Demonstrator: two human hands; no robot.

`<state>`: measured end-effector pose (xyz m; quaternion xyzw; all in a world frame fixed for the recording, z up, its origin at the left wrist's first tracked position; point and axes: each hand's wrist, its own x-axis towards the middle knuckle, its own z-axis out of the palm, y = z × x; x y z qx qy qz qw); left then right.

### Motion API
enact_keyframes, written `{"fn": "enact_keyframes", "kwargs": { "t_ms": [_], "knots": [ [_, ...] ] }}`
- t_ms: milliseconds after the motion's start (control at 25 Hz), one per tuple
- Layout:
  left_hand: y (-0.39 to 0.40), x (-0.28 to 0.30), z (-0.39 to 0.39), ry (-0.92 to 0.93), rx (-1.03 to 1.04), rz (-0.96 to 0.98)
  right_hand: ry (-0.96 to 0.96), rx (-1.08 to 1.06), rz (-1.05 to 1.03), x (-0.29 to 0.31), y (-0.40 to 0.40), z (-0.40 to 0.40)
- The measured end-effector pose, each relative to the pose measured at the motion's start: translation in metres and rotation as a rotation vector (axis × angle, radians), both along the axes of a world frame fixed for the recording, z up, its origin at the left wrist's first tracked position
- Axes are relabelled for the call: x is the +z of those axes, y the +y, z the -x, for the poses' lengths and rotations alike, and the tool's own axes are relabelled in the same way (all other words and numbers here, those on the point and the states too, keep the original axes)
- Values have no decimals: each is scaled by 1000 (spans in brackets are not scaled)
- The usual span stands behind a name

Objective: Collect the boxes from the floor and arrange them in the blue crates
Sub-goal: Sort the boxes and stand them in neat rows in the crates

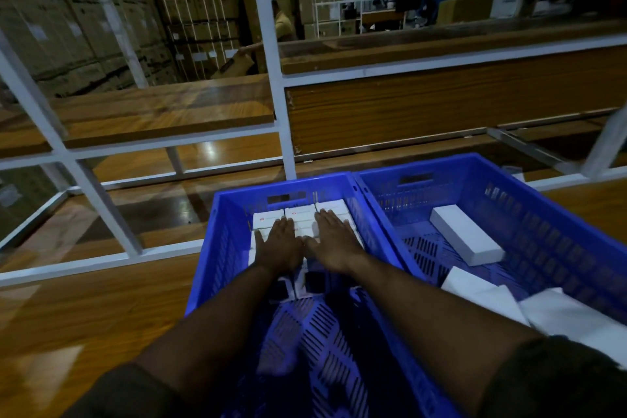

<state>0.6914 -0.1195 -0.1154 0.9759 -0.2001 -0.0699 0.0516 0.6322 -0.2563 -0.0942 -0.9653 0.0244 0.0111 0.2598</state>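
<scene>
White boxes (300,217) packed in tight rows at far end of left blue crate (217,248), under both palms. Boxes look light, stiff cardboard, smooth faces likely slippery; best gripped by long side edges. Left hand (276,244) and right hand (334,237) flat, fingers straight, pressing box tops, gripping nothing. Both arms stretched forward, side by side. Right of hands, second crate (543,214) holds loose boxes (466,234).

blue crates (368,187): perforated plastic, slight sheen | boxes (466,238): smooth matt white card | floor (84,309): glossy wood grain | rack frame (271,44): white painted metal
</scene>
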Motion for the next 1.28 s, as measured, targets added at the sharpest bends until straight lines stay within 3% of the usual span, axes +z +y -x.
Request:
{"fn": "enact_keyframes", "kwargs": {
  "t_ms": [200,360,480,600,760,880,1000,1080,1160,1280],
  "knots": [
    [-27,17,18,-61,8,262,-275,11,-48,23,-5,36],
    [-66,35,52,-186,-90,618,-507,-69,-91,46,-20,75],
    [-96,45,83,-264,-192,783,-536,-187,-112,53,-43,106],
    [-125,50,113,-229,-293,856,-493,-296,-151,51,-74,132],
    [-160,62,136,-98,-340,771,-510,-376,-147,57,-127,148],
    [-183,63,140,-9,-421,633,-393,-423,-165,56,-174,149],
    [-211,57,132,117,-408,326,-39,-428,-152,50,-205,145],
    [-228,49,125,208,-381,106,253,-302,-9,43,-215,145],
    [-243,45,122,268,-356,-66,436,-198,-20,38,-224,146],
    [-255,46,115,285,-245,-128,611,-52,-89,37,-240,144]
  ]
}}
